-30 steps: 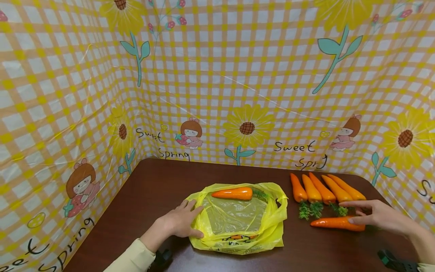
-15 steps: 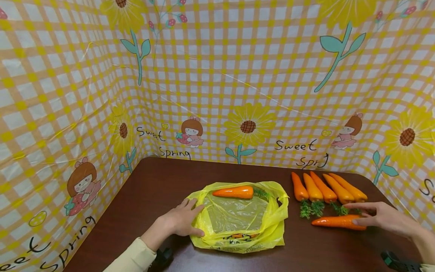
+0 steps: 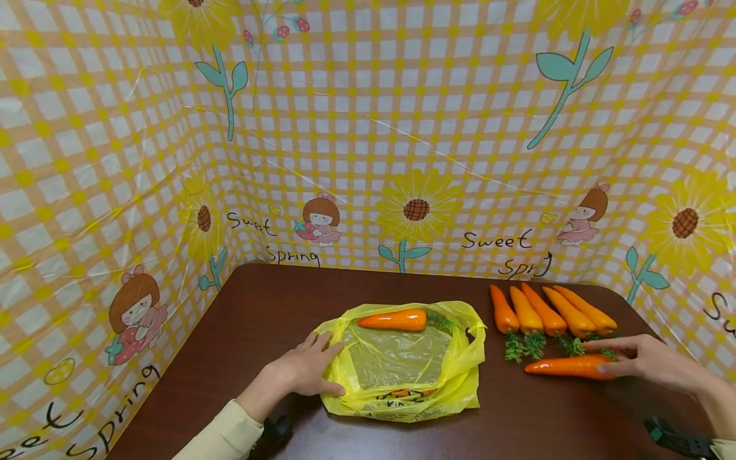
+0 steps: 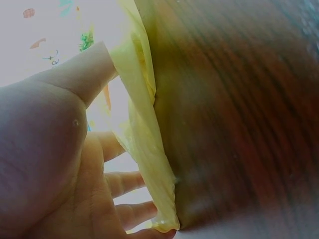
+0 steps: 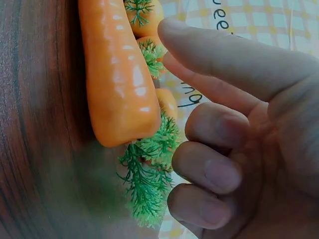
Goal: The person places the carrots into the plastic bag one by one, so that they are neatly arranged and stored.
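A crumpled yellow plastic bag [image 3: 460, 383] lies open on the brown table [image 3: 270, 300], with one orange carrot [image 3: 393, 319] at its far edge. My left hand [image 3: 313, 370] lies flat on the bag's left edge, fingers straight; the left wrist view shows the yellow film [image 4: 142, 144] between that hand [image 4: 60, 164] and the wood. A loose carrot [image 3: 560, 367] lies to the right of the bag. My right hand [image 3: 618, 358] grips its thick leafy end, thumb on the near side and fingers arched over. Up close, the carrot [image 5: 117, 69] sits beside the curled fingers [image 5: 219, 129].
Several more carrots [image 3: 540, 313] lie side by side at the back right, their green tops pointing toward me. A yellow checked sheet with sunflowers [image 3: 416, 211] walls the table on three sides. Bare wood lies left of and behind the bag.
My right hand has come down closer around the loose carrot's thick end. The left hand, the bag and the carrots have stayed where they were; the view shifted slightly.
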### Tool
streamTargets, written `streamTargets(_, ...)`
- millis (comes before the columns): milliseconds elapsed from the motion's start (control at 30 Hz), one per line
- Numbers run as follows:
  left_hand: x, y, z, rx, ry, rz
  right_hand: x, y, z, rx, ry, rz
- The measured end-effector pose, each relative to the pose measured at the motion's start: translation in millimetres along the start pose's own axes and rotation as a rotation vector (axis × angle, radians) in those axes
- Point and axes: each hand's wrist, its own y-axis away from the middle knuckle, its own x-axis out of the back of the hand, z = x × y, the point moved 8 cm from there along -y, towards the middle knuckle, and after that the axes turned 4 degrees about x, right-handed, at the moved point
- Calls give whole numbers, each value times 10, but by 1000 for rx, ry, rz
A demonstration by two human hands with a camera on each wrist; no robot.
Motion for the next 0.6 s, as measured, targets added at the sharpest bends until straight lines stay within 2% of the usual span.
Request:
streamTargets(100, 11, 2, 5, 0, 1, 0, -1, 3, 18, -7, 10, -20)
streamTargets(367, 14, -2, -1, 6, 3, -4, -60, -21, 156, -54, -81, -73)
streamTargets(500, 19, -14, 1, 5, -11, -3, -92, -19, 169, -38, -123, -86)
streamTargets(600, 9, -12, -8, 10, -14, -3, -85, -36, 150, -28, -115, -75)
